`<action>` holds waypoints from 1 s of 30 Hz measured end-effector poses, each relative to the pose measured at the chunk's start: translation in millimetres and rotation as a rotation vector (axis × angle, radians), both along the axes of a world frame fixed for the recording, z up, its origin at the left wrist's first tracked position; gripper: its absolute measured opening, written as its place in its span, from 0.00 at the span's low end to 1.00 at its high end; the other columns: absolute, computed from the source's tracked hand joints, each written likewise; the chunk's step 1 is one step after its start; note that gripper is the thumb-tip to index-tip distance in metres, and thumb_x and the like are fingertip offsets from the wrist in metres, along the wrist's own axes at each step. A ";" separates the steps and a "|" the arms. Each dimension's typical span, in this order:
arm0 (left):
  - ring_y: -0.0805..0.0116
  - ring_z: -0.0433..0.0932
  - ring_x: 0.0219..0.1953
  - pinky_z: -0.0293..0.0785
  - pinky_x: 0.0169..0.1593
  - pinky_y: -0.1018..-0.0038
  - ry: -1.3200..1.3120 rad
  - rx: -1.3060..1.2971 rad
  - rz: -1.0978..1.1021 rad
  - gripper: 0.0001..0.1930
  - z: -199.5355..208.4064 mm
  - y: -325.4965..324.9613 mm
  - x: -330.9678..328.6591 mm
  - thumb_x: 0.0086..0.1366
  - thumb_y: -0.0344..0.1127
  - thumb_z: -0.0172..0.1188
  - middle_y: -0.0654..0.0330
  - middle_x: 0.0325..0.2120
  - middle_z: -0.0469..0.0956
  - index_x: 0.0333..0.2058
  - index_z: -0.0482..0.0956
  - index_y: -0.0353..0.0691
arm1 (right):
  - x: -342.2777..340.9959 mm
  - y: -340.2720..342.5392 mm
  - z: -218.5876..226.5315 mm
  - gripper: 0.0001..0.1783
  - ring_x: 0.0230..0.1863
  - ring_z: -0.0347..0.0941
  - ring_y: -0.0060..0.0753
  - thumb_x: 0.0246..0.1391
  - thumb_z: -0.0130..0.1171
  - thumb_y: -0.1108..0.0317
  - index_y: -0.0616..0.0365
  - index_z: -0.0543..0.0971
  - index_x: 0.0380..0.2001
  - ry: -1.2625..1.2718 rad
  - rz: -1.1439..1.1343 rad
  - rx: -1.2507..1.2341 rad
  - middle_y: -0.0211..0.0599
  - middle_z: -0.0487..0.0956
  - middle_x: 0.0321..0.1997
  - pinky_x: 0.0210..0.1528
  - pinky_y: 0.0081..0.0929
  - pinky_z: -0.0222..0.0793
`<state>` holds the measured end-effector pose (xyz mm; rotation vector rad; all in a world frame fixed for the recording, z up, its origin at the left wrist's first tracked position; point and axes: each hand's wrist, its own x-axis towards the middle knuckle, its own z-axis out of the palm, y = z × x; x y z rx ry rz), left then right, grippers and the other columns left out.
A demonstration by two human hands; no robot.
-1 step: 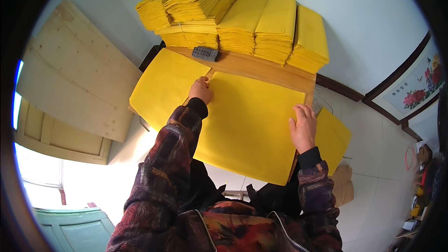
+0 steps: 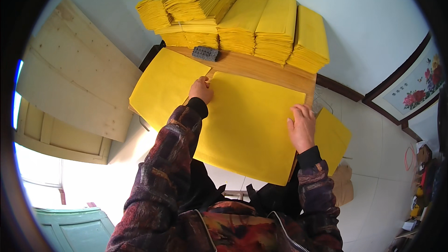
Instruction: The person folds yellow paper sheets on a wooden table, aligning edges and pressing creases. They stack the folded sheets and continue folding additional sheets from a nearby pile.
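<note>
A large yellow sheet (image 2: 252,126), which looks like paper or thin felt, lies in front of me and overhangs the near edge of the wooden table. My left hand (image 2: 201,90) is at its upper left edge, fingers curled together on that edge; the fingertips are partly hidden. At the right edge rests my right hand (image 2: 303,127), thumb apart from the fingers, touching the sheet's surface. Left of it lies another yellow sheet or stack (image 2: 168,77), close beside my left hand. A further yellow piece (image 2: 333,137) shows lower down, beyond my right hand.
Folded yellow bundles (image 2: 275,16) are piled along the table's (image 2: 298,79) back, against the wall. A grey textured block (image 2: 205,53) sits before them. Wooden boards (image 2: 74,70) lean at left. A framed flower picture (image 2: 415,84) stands at right.
My right hand has shifted very slightly left over the sheet's right edge. The left hand and the sheets look the same.
</note>
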<state>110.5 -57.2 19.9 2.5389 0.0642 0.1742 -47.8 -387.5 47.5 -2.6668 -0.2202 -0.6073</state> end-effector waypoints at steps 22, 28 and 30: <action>0.61 0.79 0.32 0.75 0.39 0.70 -0.010 -0.108 -0.009 0.20 -2.8 2.1 -3.3 0.50 0.27 0.56 0.56 0.29 0.79 0.46 0.76 0.34 | 24.0 41.5 8.6 0.20 0.57 0.62 0.51 0.44 0.61 0.72 0.64 0.74 0.44 0.178 0.095 0.104 0.46 0.69 0.53 0.58 0.41 0.61; 0.62 0.78 0.32 0.75 0.40 0.71 -0.005 -0.103 -0.024 0.21 -4.8 5.9 -0.2 0.51 0.26 0.56 0.56 0.30 0.79 0.46 0.76 0.34 | 32.2 50.9 9.2 0.21 0.56 0.63 0.53 0.44 0.63 0.71 0.63 0.74 0.44 0.314 0.077 0.125 0.46 0.70 0.52 0.58 0.41 0.61; 0.62 0.78 0.32 0.75 0.39 0.71 -0.005 -0.119 -0.015 0.20 -6.6 7.0 0.1 0.52 0.26 0.55 0.56 0.30 0.80 0.46 0.76 0.34 | 33.1 50.4 5.3 0.22 0.56 0.63 0.53 0.44 0.63 0.70 0.63 0.73 0.44 0.249 0.130 0.230 0.46 0.70 0.52 0.58 0.41 0.61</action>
